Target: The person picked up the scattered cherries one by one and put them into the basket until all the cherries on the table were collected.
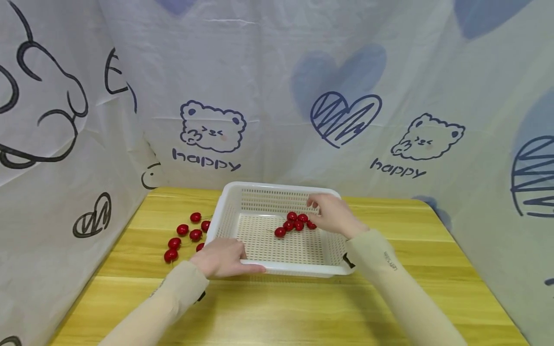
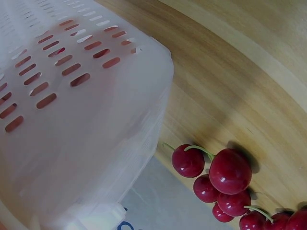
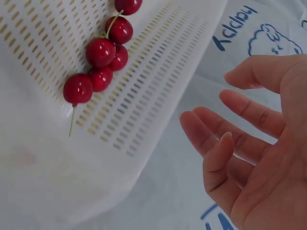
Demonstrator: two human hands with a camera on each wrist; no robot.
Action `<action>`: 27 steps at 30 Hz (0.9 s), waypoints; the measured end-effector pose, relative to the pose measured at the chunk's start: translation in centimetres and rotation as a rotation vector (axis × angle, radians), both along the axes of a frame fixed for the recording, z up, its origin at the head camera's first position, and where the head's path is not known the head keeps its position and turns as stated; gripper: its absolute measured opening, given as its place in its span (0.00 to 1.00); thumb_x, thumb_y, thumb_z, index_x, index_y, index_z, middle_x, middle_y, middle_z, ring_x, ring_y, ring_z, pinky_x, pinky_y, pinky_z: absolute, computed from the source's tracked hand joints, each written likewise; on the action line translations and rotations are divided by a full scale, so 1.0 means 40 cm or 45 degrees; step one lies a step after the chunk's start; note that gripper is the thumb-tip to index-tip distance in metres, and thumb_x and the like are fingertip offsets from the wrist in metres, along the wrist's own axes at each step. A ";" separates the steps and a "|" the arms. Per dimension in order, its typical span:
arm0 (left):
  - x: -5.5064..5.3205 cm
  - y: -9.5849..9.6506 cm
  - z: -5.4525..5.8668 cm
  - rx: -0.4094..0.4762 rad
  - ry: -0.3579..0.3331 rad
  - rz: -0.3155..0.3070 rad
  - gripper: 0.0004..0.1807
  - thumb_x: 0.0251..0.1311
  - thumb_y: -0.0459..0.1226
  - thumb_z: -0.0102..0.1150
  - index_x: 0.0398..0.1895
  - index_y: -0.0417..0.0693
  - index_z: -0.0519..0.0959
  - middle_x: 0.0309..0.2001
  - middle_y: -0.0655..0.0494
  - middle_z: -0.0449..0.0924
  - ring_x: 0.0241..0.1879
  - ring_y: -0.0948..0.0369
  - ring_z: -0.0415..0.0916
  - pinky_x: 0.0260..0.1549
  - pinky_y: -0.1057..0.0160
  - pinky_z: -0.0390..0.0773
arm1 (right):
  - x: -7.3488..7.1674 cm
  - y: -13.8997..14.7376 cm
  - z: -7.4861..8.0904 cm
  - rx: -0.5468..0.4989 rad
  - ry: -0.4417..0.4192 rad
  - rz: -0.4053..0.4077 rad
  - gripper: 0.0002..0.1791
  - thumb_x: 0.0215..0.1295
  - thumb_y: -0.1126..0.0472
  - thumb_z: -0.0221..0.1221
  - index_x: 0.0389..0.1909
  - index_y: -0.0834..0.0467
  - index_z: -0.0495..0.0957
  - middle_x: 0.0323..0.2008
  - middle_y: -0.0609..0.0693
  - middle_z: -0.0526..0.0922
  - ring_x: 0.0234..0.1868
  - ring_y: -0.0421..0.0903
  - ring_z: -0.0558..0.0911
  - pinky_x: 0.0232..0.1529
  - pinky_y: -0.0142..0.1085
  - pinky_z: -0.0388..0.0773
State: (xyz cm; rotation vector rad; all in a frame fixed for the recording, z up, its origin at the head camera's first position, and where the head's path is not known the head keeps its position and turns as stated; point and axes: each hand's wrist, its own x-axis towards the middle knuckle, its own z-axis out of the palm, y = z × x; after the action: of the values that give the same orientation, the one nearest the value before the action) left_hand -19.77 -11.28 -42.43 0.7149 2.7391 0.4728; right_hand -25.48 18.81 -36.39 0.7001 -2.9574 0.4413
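A white perforated plastic basket (image 1: 303, 268) sits on the table, tilted in the left wrist view. Its front left corner is held by my left hand (image 1: 222, 257), the thumb lying along the front rim and the other fingers over the side. Several shiny red cherries (image 1: 288, 225) lie clustered on the basket's floor, towards the back right. Above them is my right hand (image 1: 331, 211). In the right wrist view this hand (image 3: 259, 139) has loosely bent fingers and nothing between them; the cherries (image 3: 100, 52) show stems.
More cherries (image 1: 195, 235) lie loose on the wooden table (image 1: 277, 312), left of the basket; the left wrist view shows them (image 2: 230, 171) close beside its wall. A pale printed cloth (image 1: 277, 144) hangs behind the table and along both sides.
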 end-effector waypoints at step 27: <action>-0.002 -0.001 -0.005 -0.002 0.016 -0.011 0.34 0.51 0.77 0.53 0.17 0.59 0.75 0.15 0.65 0.60 0.15 0.66 0.55 0.17 0.66 0.57 | 0.134 0.261 -0.066 -0.171 0.240 -0.210 0.24 0.64 0.65 0.58 0.62 0.63 0.72 0.54 0.64 0.81 0.43 0.57 0.83 0.38 0.48 0.81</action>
State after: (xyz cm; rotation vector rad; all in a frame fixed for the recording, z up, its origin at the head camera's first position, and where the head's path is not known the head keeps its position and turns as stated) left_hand -19.86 -11.33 -42.64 0.7316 2.7463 0.4661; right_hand -20.14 29.23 -39.03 0.4516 -2.7499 0.5231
